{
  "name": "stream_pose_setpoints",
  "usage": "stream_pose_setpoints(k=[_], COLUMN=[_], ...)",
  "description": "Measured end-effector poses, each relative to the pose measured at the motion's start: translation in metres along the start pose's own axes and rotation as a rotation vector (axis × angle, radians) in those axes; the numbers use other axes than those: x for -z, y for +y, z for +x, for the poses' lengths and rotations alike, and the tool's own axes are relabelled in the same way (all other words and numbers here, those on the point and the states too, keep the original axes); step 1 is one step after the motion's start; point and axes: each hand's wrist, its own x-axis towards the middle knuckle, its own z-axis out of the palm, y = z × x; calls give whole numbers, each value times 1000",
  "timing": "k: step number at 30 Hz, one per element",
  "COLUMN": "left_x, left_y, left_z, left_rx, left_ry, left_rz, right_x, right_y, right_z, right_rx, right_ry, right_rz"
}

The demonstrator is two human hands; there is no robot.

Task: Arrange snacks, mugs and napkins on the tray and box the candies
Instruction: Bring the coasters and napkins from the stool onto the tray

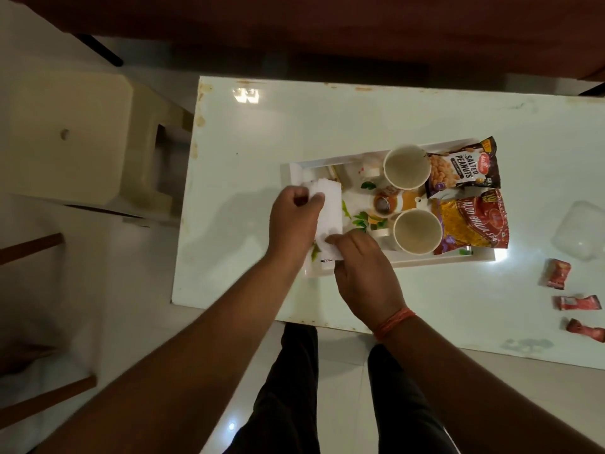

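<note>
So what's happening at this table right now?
A person's left hand and right hand hold a stack of white napkins at the left end of the tray. Two mugs and two snack packets already sit on it. Three red candies and a clear plastic box wait on the table.

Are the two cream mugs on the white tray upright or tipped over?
Upright. Both cream mugs show round open mouths facing the camera, standing on the white tray.

Both arms reach forward; the left hand (296,221) has its fingers curled in a grip, the right hand (363,273) (thread-banded wrist) pinches with its fingertips.
</note>
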Motion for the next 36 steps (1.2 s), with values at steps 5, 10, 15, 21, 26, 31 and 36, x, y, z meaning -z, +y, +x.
stream_pose_setpoints(k=[5, 10, 15, 21, 26, 31, 36], left_x=[0, -4, 2, 15, 9, -8, -20], left_y=[24, 32, 36, 44, 47, 43, 36], left_z=[41, 59, 64, 67, 77, 91, 99], left_rx=[-222, -190, -41, 38, -71, -200, -335], left_ry=[-79, -164, -277, -451, -448, -422, -378], left_rz=[242, 302, 447, 564, 635, 687, 814], right_x=[-19, -32, -33, -31, -33, -40, -49], right_y=[-1, -5, -14, -13, -6, 1, 3], right_z=[4, 14, 23, 27, 21, 17, 11], right_rx=[-216, -343, -166, -57, -198, -417, -521], right_ry=[71, 146, 100, 94, 101, 101, 61], right_rz=[133, 211, 52, -88, -35, 54, -45])
